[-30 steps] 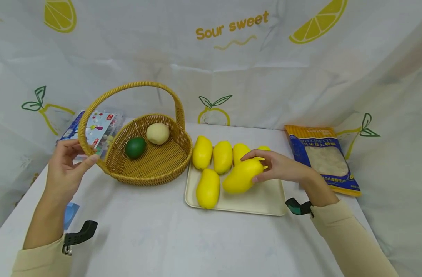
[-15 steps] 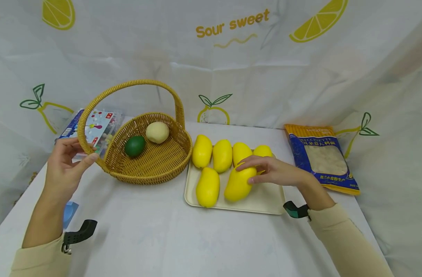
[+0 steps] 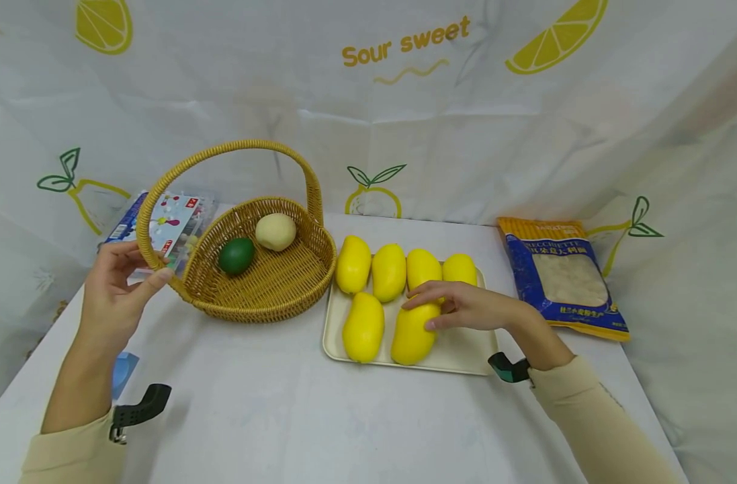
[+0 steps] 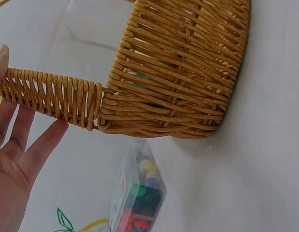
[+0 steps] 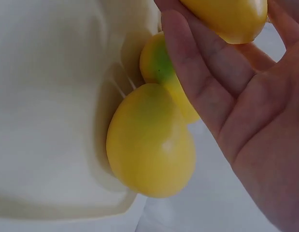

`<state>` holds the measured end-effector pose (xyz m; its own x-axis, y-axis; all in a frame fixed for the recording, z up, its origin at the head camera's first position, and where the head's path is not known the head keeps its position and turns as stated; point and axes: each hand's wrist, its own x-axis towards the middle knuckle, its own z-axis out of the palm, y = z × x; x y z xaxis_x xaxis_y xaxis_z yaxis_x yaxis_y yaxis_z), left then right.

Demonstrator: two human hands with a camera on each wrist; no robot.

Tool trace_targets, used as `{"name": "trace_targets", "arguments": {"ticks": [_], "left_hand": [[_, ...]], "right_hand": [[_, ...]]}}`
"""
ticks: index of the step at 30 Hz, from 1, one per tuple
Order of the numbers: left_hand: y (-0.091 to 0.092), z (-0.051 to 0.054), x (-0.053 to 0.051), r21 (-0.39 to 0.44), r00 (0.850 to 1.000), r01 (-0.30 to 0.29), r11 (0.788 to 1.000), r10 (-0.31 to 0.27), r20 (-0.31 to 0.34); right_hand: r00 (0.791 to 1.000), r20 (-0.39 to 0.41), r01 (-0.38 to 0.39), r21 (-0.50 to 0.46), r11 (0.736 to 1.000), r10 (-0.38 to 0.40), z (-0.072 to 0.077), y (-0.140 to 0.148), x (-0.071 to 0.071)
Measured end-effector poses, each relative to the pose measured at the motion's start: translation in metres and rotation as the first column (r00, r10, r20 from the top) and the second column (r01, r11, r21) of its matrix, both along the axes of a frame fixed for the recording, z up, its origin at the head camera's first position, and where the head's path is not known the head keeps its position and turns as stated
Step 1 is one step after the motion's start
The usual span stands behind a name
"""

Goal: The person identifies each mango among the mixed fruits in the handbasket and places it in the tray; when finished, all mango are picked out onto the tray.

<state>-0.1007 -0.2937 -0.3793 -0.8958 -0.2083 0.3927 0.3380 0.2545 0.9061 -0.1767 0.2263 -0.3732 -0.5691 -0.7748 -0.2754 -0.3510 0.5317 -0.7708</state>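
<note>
My left hand (image 3: 111, 289) holds the wicker basket (image 3: 271, 312) low on the left side of its arched handle, thumb in front and fingers behind, as the left wrist view shows. Inside the basket lie a dark green egg-shaped fruit (image 3: 236, 256) and a pale round, potato-like item (image 3: 275, 232). My right hand (image 3: 473, 306) has its thumb and fingers around the upper end of a yellow mango (image 3: 413, 341) at the front of the cream tray (image 3: 471, 353). Another mango (image 3: 363, 328) lies left of it, and several more (image 3: 389, 272) form a row behind.
A blue and orange pasta bag (image 3: 568, 279) lies to the tray's right. Behind the basket's left side is a clear plastic box (image 3: 177, 222) with colourful contents. A small blue item (image 3: 123, 373) lies by my left forearm. A printed white curtain (image 3: 435, 134) closes off the back.
My right hand has lowered the mango onto the front of the tray, turning it more lengthwise beside the front-left mango. The left hand and basket have stayed put.
</note>
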Motion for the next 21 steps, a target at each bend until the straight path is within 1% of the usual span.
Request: {"name": "trace_targets", "arguments": {"ticks": [7, 14, 19, 21], "left_hand": [[-0.001, 0.0, 0.0, -0.021, 1.0, -0.015, 1.0, 0.015, 0.005], [-0.001, -0.001, 0.0, 0.008, 1.0, -0.002, 1.0, 0.002, -0.003], [-0.001, 0.0, 0.0, 0.017, 1.0, 0.009, 1.0, -0.009, -0.014], [-0.001, 0.0, -0.001, 0.009, 1.0, 0.005, 1.0, -0.004, -0.01]], "right_hand": [[1.0, -0.014, -0.01, 0.017, 1.0, 0.01, -0.001, -0.004, 0.001], [0.999, -0.024, -0.024, -0.007, 1.0, 0.024, -0.007, -0.004, 0.001], [0.999, -0.029, -0.036, -0.013, 0.999, 0.036, -0.013, -0.005, 0.002], [0.999, -0.034, -0.035, -0.013, 0.999, 0.034, -0.014, -0.006, 0.002]]}}
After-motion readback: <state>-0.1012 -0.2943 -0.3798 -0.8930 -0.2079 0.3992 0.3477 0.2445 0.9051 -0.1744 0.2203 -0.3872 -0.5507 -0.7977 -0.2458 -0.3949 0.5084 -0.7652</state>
